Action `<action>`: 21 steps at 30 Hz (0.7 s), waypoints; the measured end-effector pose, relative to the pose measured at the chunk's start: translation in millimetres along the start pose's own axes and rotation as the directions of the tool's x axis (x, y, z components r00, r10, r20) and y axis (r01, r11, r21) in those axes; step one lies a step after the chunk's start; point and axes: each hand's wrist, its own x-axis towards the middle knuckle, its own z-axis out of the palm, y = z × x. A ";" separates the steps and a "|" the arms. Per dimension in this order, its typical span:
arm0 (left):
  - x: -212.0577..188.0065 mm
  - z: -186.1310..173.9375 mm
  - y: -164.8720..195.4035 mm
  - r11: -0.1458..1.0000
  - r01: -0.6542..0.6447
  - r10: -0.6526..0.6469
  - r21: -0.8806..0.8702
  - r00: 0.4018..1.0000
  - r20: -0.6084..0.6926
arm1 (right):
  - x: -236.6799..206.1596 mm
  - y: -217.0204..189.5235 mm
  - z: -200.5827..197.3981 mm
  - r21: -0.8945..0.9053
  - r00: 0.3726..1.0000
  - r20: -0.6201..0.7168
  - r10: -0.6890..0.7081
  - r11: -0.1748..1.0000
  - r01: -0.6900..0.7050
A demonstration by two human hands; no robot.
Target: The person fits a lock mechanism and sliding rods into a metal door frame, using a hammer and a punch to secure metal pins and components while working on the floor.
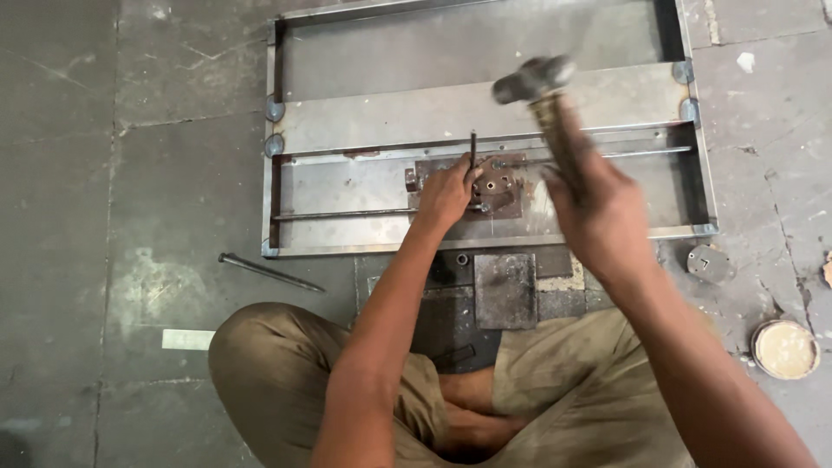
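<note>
Head view, looking down at a person seated cross-legged on a grey floor (104, 173). Lower frame: knees in olive trousers (277, 373), with both bare forearms reaching up toward the centre. Just above the knees, at lower centre, a dark metal block (504, 290) lies flat on the floor. At left of centre a long loose rod (269, 271) lies slantwise on the floor, apart from the work. At lower right a round tin (785, 348) with a pale inside and, above it, a small grey disc (711, 263).

Centre: left hand (446, 192), fingers closed around a thin dark punch (473, 152) held upright, its lower end hidden by the hand, beside a rusty brown plate (503, 184) with several holes. Right hand (598, 217), right of centre, fist closed on the handle of a hammer (537, 82); the hammer is raised and motion-blurred, its dark head at upper centre, well above the punch.

Upper frame: a rectangular steel frame (485, 108) lying flat on the floor, with a broad crossbar, thin rails running left to right, and round pads at its side edges. The brown plate sits within the frame's lower section.
</note>
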 end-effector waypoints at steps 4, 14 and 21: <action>-5.8 -9.0 3.2 0.998 0.033 -0.031 -0.051 0.999 0.041 | -13.5 10.4 29.7 -0.264 0.908 0.368 0.201 0.959 -0.105; -11.5 -48.5 -10.9 0.974 0.226 -0.220 -0.035 0.885 -0.410 | -133.6 8.3 57.9 -0.415 0.674 0.482 0.560 0.823 -0.388; -25.1 -51.4 -11.6 0.887 0.461 -0.462 -0.040 0.876 -0.137 | 33.0 15.2 151.9 -0.343 0.910 0.413 0.049 0.933 0.106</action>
